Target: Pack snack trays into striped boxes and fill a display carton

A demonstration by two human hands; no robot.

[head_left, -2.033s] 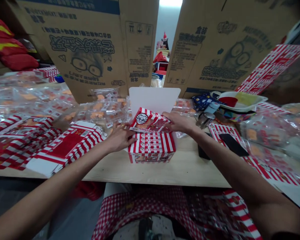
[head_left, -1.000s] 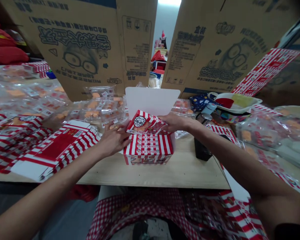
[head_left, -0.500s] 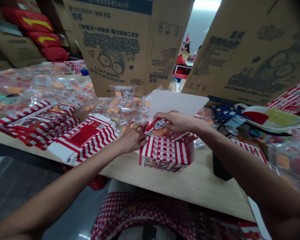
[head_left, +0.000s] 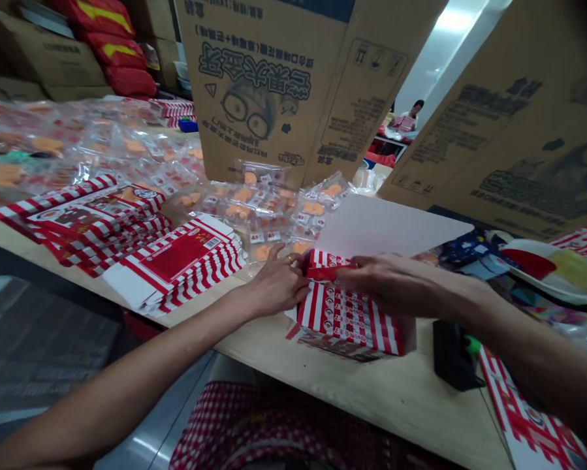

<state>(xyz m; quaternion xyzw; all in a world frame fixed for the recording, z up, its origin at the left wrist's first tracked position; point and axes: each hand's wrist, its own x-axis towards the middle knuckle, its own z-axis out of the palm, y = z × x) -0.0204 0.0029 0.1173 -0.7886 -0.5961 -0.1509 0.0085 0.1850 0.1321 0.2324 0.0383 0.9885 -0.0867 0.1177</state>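
Note:
A red-and-white striped carton (head_left: 352,323) stands open on the wooden table (head_left: 381,391), its white lid (head_left: 386,228) raised behind it. My left hand (head_left: 276,287), with a ring on one finger, presses against the carton's left side with fingers curled. My right hand (head_left: 386,281) lies over the carton's top opening, fingers pushing a red-striped packet (head_left: 325,261) down into it; most of the packet is hidden inside.
Flat striped cartons (head_left: 180,261) are stacked to the left, more (head_left: 82,219) further left. Clear snack packets (head_left: 254,209) cover the table behind. Two big cardboard boxes (head_left: 283,85) stand at the back. A black object (head_left: 450,356) sits right of the carton, a tray (head_left: 552,267) beyond.
The striped packet with the face has gone down into the carton under my right hand. The view has swung left, so the carton now sits right of centre.

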